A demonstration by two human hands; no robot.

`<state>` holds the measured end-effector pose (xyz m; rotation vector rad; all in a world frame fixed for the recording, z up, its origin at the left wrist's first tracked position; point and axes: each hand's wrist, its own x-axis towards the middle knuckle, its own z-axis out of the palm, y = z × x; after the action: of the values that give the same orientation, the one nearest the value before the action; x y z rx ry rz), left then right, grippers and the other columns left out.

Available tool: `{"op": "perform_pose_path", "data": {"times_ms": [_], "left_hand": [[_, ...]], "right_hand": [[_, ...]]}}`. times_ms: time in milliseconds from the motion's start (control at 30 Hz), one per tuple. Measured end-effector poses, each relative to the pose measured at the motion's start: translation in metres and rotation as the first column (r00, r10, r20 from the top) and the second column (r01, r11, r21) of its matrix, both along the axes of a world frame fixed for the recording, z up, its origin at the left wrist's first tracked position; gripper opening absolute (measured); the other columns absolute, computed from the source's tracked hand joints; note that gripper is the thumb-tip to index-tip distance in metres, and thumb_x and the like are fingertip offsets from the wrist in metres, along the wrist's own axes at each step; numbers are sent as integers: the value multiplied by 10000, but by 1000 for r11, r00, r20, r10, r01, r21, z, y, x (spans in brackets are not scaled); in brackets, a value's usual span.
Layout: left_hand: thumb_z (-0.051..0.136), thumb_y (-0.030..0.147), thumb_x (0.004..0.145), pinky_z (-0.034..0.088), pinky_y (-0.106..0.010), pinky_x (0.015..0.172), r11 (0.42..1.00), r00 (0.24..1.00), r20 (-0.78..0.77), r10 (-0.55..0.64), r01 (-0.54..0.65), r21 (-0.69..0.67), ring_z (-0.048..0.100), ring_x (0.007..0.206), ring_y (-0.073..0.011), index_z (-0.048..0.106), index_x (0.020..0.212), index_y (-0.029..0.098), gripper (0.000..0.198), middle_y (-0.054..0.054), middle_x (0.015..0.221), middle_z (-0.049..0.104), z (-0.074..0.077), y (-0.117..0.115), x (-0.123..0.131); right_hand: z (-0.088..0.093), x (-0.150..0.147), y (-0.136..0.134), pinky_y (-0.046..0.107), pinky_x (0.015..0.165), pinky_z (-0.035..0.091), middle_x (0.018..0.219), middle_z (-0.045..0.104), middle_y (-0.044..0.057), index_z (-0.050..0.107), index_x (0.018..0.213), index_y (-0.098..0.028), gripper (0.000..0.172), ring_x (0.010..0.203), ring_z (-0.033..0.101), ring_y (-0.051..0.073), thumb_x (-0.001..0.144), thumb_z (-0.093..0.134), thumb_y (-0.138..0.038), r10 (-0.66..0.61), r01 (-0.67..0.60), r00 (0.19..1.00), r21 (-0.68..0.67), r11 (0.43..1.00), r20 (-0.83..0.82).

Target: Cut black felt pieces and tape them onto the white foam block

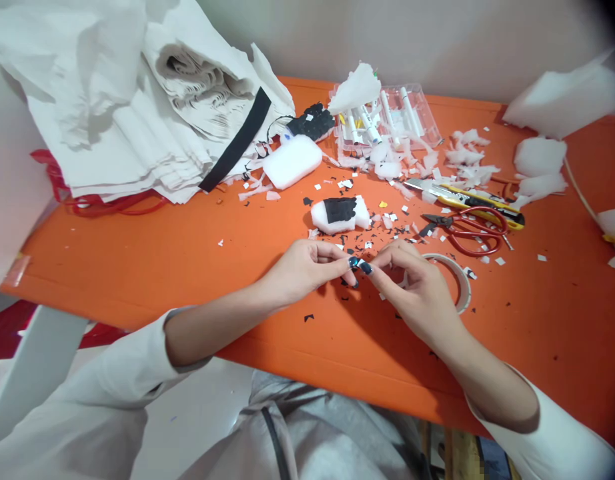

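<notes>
My left hand (307, 270) and my right hand (420, 283) meet over the front half of the orange table, fingertips pinched together. Between the fingertips is a tiny white piece (360, 263), too small to name for certain. Just beyond the hands lies a white foam block (320, 217) with a torn black patch (340, 209) on its top. A roll of tape (465, 283) rests flat beside my right hand, partly hidden by it. Small black and white scraps (387, 233) are scattered around the fingers.
Red-handled scissors (480, 233) and a yellow utility knife (467, 200) lie to the right. Behind are a clear box of markers (422, 120), a white foam block (293, 162) and a black strip (236, 141). White sheets (112, 120) are heaped at the left.
</notes>
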<state>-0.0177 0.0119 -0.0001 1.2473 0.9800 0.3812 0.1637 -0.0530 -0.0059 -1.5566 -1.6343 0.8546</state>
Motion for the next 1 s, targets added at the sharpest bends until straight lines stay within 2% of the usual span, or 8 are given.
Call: {"op": "perform_pose_path", "data": {"times_ms": [400, 600, 800, 900, 1000], "left_hand": [[649, 255, 787, 192, -152, 340, 1000, 1000, -1, -10, 10, 23, 310, 346, -7, 660, 671, 131, 171, 18, 543, 633, 0, 0, 0], [653, 241, 791, 288, -157, 384, 999, 1000, 11, -29, 29, 16, 451, 394, -31, 667, 667, 137, 163, 12, 573, 666, 1, 0, 0], [668, 267, 803, 423, -168, 503, 995, 997, 51, -58, 54, 88, 610, 577, -81, 680, 739, 136, 147, -32, 704, 722, -2, 2, -2], [654, 284, 824, 444, -183, 531, 985, 995, 44, -91, 84, 148, 619, 605, -93, 688, 761, 134, 167, -45, 725, 723, -3, 2, -4], [630, 283, 845, 422, -183, 510, 960, 994, 1, -112, 108, 260, 576, 555, -78, 697, 782, 144, 167, -33, 723, 716, -4, 1, -6]], "right_hand": [[-1, -1, 0, 295, 630, 382, 779, 570, 20, 611, 736, -217, 168, 738, 527, 166, 895, 591, -268, 1, -1, 1000, 0, 1000, 11], [-2, -1, 0, 300, 651, 382, 775, 567, 15, 597, 732, -214, 166, 750, 527, 169, 891, 592, -261, -1, 1, 1000, 5, 1000, -2], [0, -2, 0, 306, 705, 381, 778, 568, 12, 613, 727, -207, 175, 780, 531, 171, 895, 597, -252, 11, -11, 1000, -23, 1000, -18], [1, 1, 1, 318, 739, 388, 792, 589, 18, 638, 752, -216, 175, 813, 544, 186, 903, 592, -290, 40, -41, 999, -51, 998, -8], [2, 6, 2, 337, 767, 398, 818, 602, 32, 661, 760, -225, 259, 839, 547, 202, 946, 521, -338, 81, -80, 997, -81, 994, 13]]}}
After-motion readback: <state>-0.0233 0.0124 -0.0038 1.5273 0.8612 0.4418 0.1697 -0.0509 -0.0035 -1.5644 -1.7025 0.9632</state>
